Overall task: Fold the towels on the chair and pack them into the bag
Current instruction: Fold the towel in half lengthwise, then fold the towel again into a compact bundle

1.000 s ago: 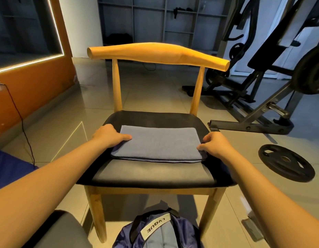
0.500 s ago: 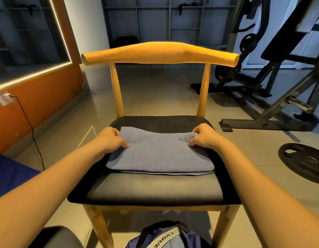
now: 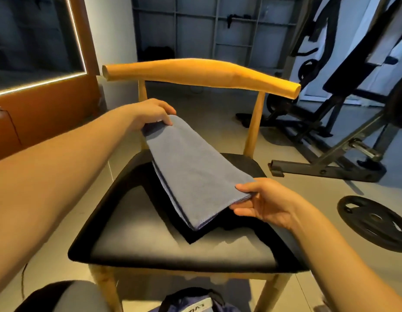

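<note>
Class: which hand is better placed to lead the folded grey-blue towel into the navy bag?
Likely the right hand: it pinches the towel by its lower near end, closer to the bag than the left hand.

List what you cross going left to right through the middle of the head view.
orange wall panel → left hand → towel → right hand → weight plate on the floor

Left hand (image 3: 150, 113): raised, arm extended, pinching the far end of the folded grey-blue cloth towel (image 3: 195, 172).
Right hand (image 3: 265, 203): lower, palm turned up, pinching its near end.
</note>
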Demonstrator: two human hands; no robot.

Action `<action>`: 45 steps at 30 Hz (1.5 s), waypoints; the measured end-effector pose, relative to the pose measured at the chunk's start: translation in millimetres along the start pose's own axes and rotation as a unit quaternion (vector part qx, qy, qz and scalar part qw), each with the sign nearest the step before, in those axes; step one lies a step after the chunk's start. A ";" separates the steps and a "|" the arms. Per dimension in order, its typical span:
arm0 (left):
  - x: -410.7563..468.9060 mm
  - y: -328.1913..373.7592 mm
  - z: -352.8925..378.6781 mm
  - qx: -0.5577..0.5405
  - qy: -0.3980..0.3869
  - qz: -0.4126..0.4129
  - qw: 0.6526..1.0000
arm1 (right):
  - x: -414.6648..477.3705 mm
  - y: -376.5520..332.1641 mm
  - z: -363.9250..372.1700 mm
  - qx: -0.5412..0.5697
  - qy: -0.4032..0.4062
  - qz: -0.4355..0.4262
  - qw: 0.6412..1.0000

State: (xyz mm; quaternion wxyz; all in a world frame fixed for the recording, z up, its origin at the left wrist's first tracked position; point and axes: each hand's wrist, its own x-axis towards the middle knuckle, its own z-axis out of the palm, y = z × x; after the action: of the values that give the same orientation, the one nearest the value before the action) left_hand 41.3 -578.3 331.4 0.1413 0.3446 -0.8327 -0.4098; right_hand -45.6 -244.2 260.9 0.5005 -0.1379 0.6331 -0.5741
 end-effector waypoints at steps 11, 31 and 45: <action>-130.4 -39.2 130.5 0.160 -0.161 0.254 0.940 | 14.1 38.5 7.4 -0.089 0.095 0.055 0.990; -196.7 -85.3 175.2 0.361 0.105 0.447 0.812 | -0.4 46.2 -7.3 -0.052 0.165 -0.015 0.985; -192.1 -63.4 193.8 0.381 0.163 0.376 0.829 | -4.8 41.2 -5.1 0.089 0.116 0.004 0.989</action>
State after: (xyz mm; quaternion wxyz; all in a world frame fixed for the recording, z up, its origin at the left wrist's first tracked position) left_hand 108.8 -359.5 170.0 0.2758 0.0934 -0.9527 0.0874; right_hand -30.8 -225.1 226.7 0.4363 -0.0229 0.6334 -0.6387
